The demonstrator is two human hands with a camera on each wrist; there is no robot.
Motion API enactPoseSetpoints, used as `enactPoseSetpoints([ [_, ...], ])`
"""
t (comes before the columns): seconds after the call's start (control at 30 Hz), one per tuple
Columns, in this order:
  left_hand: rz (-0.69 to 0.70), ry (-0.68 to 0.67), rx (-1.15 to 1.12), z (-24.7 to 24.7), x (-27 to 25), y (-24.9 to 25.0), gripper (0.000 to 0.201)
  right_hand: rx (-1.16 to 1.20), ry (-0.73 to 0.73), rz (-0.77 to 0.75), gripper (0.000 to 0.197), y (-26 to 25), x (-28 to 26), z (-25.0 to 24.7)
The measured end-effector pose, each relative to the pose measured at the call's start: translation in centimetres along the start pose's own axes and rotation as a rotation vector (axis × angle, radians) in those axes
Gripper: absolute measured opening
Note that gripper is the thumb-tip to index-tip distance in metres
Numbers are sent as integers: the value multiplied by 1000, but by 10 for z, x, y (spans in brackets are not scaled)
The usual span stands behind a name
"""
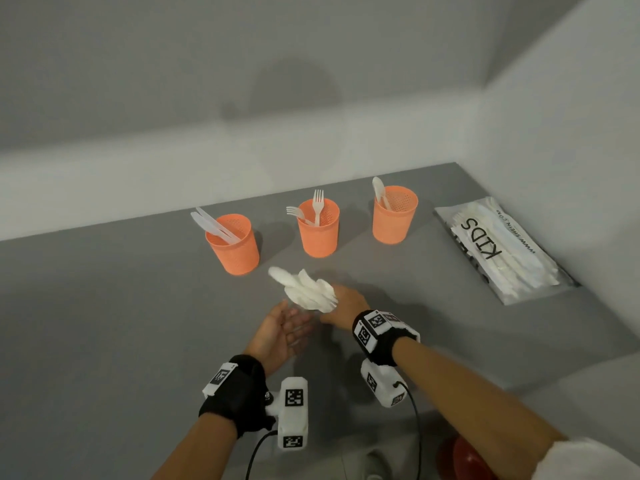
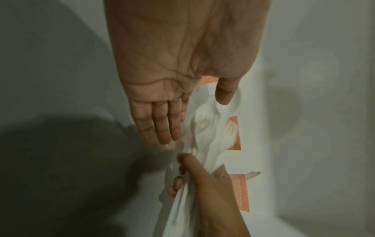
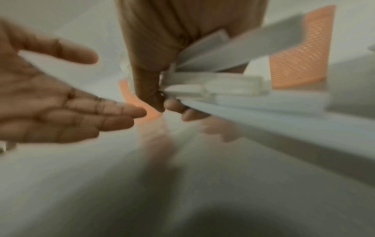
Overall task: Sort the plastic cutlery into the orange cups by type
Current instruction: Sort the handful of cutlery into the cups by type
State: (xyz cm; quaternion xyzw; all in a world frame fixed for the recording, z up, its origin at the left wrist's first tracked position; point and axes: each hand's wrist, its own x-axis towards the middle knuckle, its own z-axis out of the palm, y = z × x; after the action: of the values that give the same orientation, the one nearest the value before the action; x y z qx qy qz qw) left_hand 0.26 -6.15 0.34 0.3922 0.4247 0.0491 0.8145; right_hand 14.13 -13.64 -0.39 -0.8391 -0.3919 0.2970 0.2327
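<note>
Three orange cups are standing in a row across the grey table: the knife cup, the fork cup and the spoon cup, with open gaps lying between them. Handles are sticking up out of each mouth, crowding the way in. The cutlery bag is blocking the right side by the wall. Bare tabletop is stretching wide on the left.

Bare recording corner, not lived-in room: plain grey table against blank white walls, tagged wrist cameras with trailing cables.
</note>
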Motion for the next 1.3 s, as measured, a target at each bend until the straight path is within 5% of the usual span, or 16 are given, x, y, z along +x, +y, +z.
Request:
enactPoseSetpoints([
  [0.2, -51, -8, -150, 21, 3, 4, 40, 760, 235, -102, 28, -29, 9, -36],
  [0.33, -77, -59, -214, 44, 11, 4, 56, 1036, 323, -203, 43, -52, 10, -54],
  [0.5, -53, -39, -359, 72, 25, 18, 56, 1122, 358, -316, 69, -53, 8, -57],
  [0.73, 40, -40, -445, 100, 30, 43, 39, 1136, 368, -409, 62, -48, 16, -67],
  [1.07, 95, -165, -460, 121, 43, 66, 41, 1064, 205, -293, 42, -25, 50, -74],
  [1.3, 177, -39, -127, 117, 65, 74, 61, 1008, 23, -146, 30, -19, 76, -98],
])
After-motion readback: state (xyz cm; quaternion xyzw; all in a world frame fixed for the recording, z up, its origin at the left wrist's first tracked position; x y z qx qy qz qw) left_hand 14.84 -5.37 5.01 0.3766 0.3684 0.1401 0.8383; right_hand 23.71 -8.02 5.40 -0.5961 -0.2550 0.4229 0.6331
